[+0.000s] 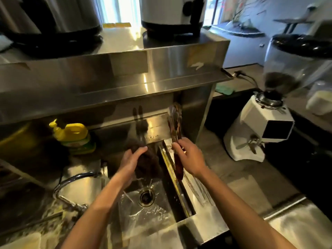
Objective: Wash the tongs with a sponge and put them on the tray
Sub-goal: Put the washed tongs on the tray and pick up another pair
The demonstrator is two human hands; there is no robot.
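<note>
Over the sink [162, 215], my left hand [132, 159] is gripping the dark sponge [148, 165] above the wet basin. I judge it's being soaked, while my right hand [189, 157] is clutching the tongs [175, 123] mid-length at the sink's right rim, tips raised away from me, ready for scrubbing.

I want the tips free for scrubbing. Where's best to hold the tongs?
Probably the lower handle part of the tongs, from the right as the right hand does; the tips point up and away, open to the sponge.
</note>
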